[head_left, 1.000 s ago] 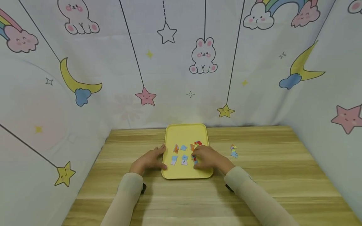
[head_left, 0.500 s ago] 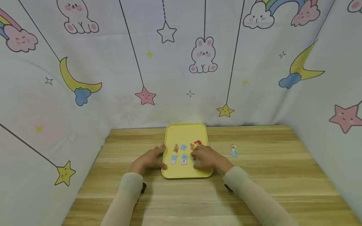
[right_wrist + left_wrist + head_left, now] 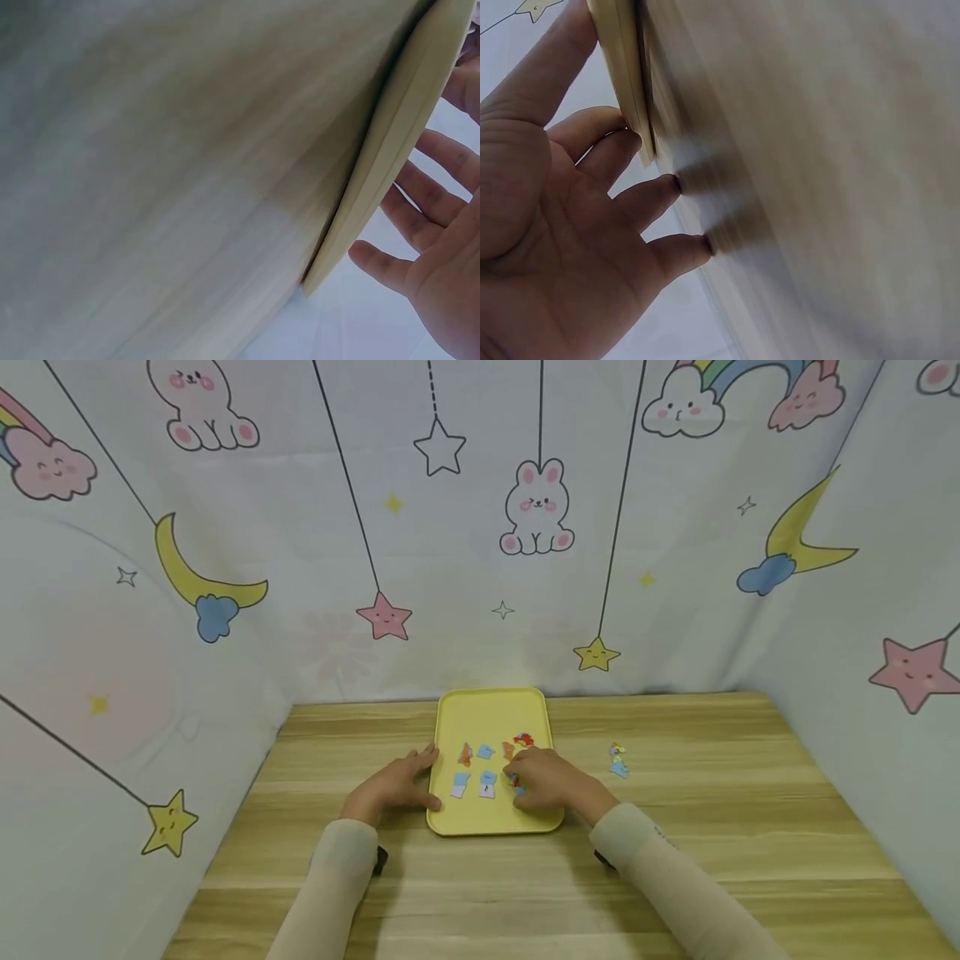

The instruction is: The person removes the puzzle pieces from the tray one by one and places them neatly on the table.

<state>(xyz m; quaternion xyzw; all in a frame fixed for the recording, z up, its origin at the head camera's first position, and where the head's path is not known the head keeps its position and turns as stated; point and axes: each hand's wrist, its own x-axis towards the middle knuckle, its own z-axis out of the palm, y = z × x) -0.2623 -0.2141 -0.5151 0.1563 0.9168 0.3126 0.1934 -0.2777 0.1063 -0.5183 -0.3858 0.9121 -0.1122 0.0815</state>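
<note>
Yellow rectangular tray (image 3: pixel 491 714) lies on surface (image 3: pixel 480 893); small flat cutouts (image 3: pixel 487 777) spread on it, blue-and-white, orange, red, some partly covered. Multicolored cutout (image 3: pixel 618 762) off tray, to its right.

Wood-grain table (image 3: pixel 487 893) — yellow tray (image 3: pixel 491 714), colourful pieces (image 3: pixel 619 769)

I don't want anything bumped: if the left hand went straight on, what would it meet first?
Likely the yellow tray: its edge lies right by the left hand, perhaps touching it; exact depth is unclear.

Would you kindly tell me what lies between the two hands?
In the head view, part of the yellow tray, bearing several small pieces, lies between the left hand and right hand.
</note>
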